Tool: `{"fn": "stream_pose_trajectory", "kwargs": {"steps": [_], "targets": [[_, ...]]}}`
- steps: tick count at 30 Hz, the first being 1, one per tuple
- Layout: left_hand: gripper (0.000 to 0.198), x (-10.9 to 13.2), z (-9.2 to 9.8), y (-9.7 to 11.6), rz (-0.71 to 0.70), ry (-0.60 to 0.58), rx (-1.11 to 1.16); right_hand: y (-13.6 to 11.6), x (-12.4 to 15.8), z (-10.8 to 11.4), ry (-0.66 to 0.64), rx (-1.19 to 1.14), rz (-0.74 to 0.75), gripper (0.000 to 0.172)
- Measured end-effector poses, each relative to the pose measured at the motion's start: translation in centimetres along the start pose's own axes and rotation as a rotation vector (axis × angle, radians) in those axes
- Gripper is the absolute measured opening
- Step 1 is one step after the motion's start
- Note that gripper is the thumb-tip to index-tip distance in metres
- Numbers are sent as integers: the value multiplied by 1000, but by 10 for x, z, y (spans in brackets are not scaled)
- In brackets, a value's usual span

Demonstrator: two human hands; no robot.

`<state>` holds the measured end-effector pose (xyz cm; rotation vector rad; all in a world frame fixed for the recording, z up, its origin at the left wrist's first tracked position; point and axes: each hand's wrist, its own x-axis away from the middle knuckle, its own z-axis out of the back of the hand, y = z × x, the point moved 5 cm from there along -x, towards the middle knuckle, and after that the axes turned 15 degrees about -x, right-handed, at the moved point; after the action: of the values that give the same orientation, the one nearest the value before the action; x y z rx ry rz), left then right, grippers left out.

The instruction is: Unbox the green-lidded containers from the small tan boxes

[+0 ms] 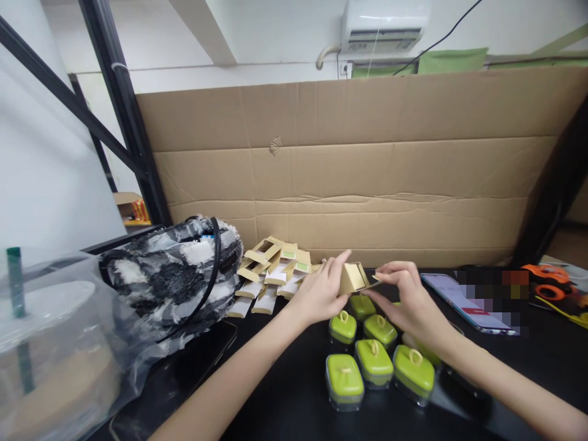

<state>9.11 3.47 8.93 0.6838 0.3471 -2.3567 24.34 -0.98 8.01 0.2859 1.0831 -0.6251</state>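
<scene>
A small cardboard box [351, 278] is held up between my two hands, its open end turned to the right. My left hand [321, 288] grips the box from its left side. My right hand [407, 297] pinches a flap at the box's right end between thumb and fingers. Below the hands stand several small clear containers with green lids [374, 356], each lid with a yellow loop on top. Part of this group is hidden behind my right hand. Left of my left hand lies a heap of small cardboard boxes [274, 272], some with open flaps.
A fluffy black, grey and white bag [179, 269] sits at the left. Nearer stands a drink cup in a plastic bag [55, 343]. A phone [468, 303] and an orange toy [554, 282] lie at the right. A cardboard panel [349, 171] closes off the back.
</scene>
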Motion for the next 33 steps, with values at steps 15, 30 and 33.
{"fn": "stream_pose_trajectory", "kwargs": {"steps": [15,30,33], "targets": [[43,0,7,-8,49,86,-67,11,-5,-10,-298,-159,-245,26],[14,4,18,33,-573,377,-721,5,8,-39,24,-1669,-1157,27],[15,3,20,34,-591,387,-795,4,7,-35,46,-1676,-1163,20]]}}
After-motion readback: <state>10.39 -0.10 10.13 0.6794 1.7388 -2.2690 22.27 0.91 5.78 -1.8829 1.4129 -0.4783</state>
